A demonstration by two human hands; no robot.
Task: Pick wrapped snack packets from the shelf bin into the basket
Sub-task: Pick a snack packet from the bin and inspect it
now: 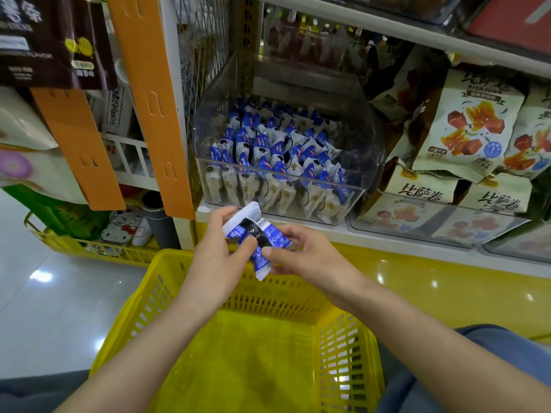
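A clear plastic shelf bin [208, 150] holds several blue-and-white wrapped snack packets [268, 156]. Just below its front edge, both hands hold a small bunch of the same packets [253, 231] above the far rim of a yellow plastic basket [268, 347]. My left hand [217, 251] pinches the bunch from the left, thumb on the wrapper. My right hand [301, 248] grips it from the right. The basket's floor shows nothing inside.
Beige snack bags [465, 126] fill the bin to the right. Orange hanging strips [155, 108] and dark snack bags [53, 40] hang at the left. A second yellow basket [89, 242] with goods sits on the floor at the left. The yellow shelf base [447, 281] runs below.
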